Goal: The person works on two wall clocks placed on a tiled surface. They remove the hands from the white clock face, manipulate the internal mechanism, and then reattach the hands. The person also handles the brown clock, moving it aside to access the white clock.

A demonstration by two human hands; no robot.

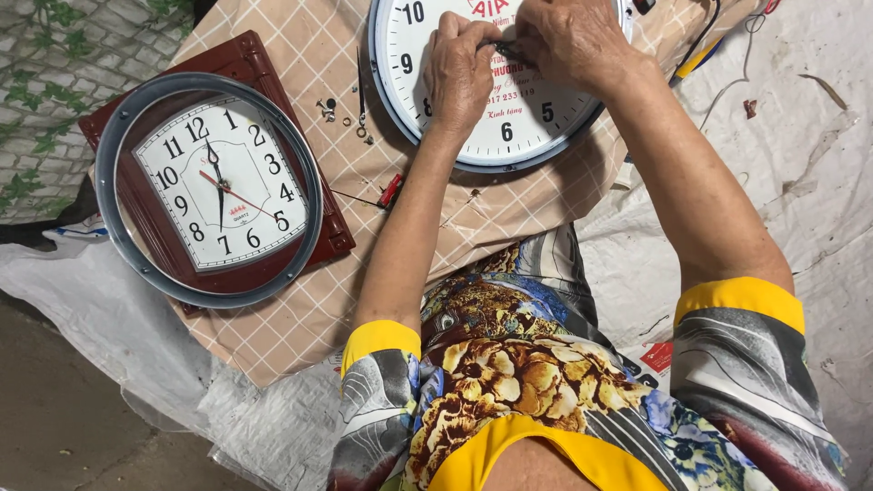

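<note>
A round white clock [536,127] with a blue-grey rim lies face up on a tan checked cloth [300,309]. My left hand [459,73] and my right hand [568,36] both rest on the middle of its dial. Their fingertips meet there, pinched on a small dark part [503,48] that looks like the clock's hands; the fingers hide most of it. To the left lies a square dark-red clock [223,182] with a white face, and a loose grey round ring [123,245] rests over it.
Small screws and washers [341,114] lie scattered on the cloth between the two clocks, beside a thin dark tool [361,86]. A small red piece [391,191] sits near my left forearm. White plastic sheeting [800,182] covers the ground; cables run at the upper right.
</note>
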